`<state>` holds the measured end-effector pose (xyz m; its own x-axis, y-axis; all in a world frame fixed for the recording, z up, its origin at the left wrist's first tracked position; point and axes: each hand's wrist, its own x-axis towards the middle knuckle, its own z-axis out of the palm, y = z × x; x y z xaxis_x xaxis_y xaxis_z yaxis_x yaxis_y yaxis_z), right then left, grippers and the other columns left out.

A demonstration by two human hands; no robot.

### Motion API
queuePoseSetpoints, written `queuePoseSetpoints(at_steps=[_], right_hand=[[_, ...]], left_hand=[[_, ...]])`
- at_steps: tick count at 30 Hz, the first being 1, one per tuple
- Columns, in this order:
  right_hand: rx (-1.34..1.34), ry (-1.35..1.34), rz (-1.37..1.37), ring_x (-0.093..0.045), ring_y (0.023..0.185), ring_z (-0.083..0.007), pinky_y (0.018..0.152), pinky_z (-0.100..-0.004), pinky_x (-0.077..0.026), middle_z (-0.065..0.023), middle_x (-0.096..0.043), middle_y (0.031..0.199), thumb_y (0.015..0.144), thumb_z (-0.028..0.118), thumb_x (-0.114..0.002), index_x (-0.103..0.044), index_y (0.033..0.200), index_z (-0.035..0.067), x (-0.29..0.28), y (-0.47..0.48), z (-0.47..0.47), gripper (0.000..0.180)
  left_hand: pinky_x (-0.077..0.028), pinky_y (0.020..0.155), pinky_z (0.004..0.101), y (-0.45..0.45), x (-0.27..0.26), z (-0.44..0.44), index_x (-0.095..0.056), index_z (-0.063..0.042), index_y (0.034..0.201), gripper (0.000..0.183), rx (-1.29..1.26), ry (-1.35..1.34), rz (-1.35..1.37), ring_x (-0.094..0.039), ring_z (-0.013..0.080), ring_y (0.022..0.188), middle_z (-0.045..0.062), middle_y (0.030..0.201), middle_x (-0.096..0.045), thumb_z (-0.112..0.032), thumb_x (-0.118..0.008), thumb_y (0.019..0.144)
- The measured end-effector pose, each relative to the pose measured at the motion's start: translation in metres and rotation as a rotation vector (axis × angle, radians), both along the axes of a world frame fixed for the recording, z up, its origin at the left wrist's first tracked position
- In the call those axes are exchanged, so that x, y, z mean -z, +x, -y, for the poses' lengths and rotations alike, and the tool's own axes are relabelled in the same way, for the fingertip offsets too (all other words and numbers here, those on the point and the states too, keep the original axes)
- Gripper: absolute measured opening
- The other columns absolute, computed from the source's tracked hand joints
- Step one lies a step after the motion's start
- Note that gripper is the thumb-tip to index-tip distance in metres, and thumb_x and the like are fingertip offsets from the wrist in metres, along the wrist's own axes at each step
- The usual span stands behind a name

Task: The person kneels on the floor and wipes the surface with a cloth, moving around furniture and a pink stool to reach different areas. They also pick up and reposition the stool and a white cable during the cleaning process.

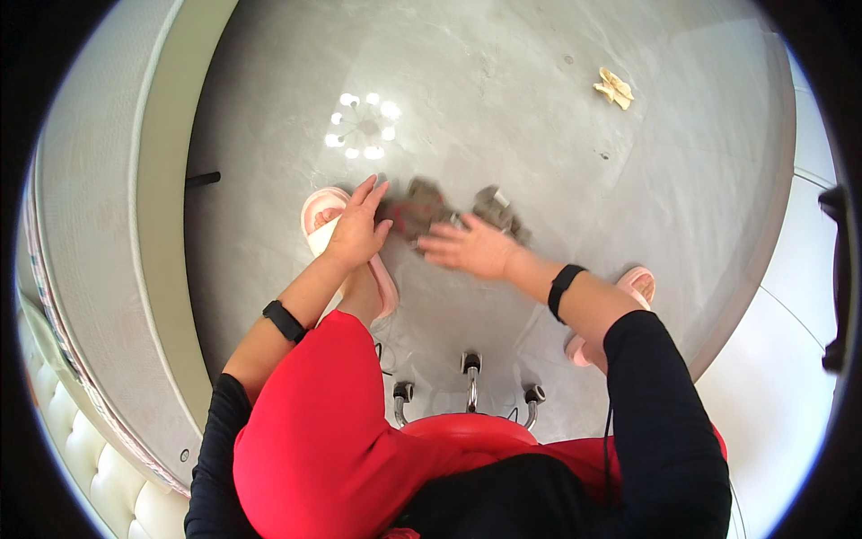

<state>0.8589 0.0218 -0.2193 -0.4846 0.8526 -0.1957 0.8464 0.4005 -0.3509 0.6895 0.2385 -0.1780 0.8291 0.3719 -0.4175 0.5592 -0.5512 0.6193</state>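
Observation:
Grey-brown crumpled items (423,195), perhaps fabric with red marks, lie on the floor between my feet; motion blur hides their exact kind. A second grey-brown piece (496,205) with a white patch sits just right of them. My left hand (357,229) hovers beside the left edge of the items, fingers spread, with nothing in it. Across their near side reaches my right hand (468,249), palm down and blurred, its fingers extended. Whether its fingertips touch the items I cannot tell. Both forearms wear black bands.
Below me is a red stool seat (471,430) on chrome legs with casters (472,364). Pink slippers (387,290) are on my feet. A bed (165,202) borders the left. A crumpled yellowish piece (614,89) lies on the shiny grey floor (485,87). White panels (774,350) stand right.

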Motion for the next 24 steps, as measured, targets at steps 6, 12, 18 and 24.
queuePoseSetpoints(at_steps=[6, 12, 18, 24], right_hand=[[0.515, 0.028, 0.311, -0.034, 0.141, -0.0249, 0.101, -0.0485, -0.043, 0.0046, -0.029, 0.158, 0.085, 0.007, -0.055, -0.047, 0.143, 0.029, -0.015, 0.137, -0.089, 0.063], [0.924, -0.054, 0.391, -0.040, 0.136, -0.0298, 0.103, -0.0472, -0.043, 0.0009, -0.036, 0.155, 0.080, -0.001, -0.054, -0.050, 0.141, 0.024, -0.025, 0.272, -0.082, 0.065], [0.769, 0.429, 0.062, -0.051, 0.119, -0.0369, 0.097, -0.0463, -0.046, -0.0093, -0.048, 0.146, 0.076, -0.003, -0.056, -0.061, 0.126, 0.011, -0.072, 0.203, -0.078, 0.053], [-0.121, 0.335, 0.699, -0.037, 0.136, -0.0254, 0.100, -0.0502, -0.038, -0.0037, -0.039, 0.151, 0.089, 0.021, -0.054, -0.052, 0.136, 0.014, -0.029, -0.009, -0.083, 0.048]], left_hand=[[-0.032, 0.116, 0.0397, 0.024, 0.000, -0.029, -0.020, -0.002, 0.153, 0.106, 0.018, 0.147, -0.303, -0.027, 0.0353, 0.144, 0.020, 0.160, -0.014, -0.017, -0.085, 0.071], [-0.022, 0.119, 0.0489, 0.065, 0.005, -0.033, -0.013, 0.000, 0.154, 0.120, 0.060, 0.145, -0.430, -0.016, 0.0353, 0.148, 0.021, 0.161, -0.008, -0.029, -0.089, 0.066], [-0.014, 0.121, 0.0483, 0.054, 0.000, -0.034, -0.007, 0.000, 0.154, 0.113, -0.076, -0.028, -0.378, -0.014, 0.0342, 0.149, 0.021, 0.162, -0.003, -0.020, -0.082, 0.073], [-0.018, 0.120, 0.0452, 0.024, 0.031, -0.055, -0.009, 0.006, 0.152, 0.093, -0.432, 0.077, -0.001, -0.017, 0.0437, 0.145, 0.029, 0.157, -0.010, -0.002, -0.060, 0.073]])
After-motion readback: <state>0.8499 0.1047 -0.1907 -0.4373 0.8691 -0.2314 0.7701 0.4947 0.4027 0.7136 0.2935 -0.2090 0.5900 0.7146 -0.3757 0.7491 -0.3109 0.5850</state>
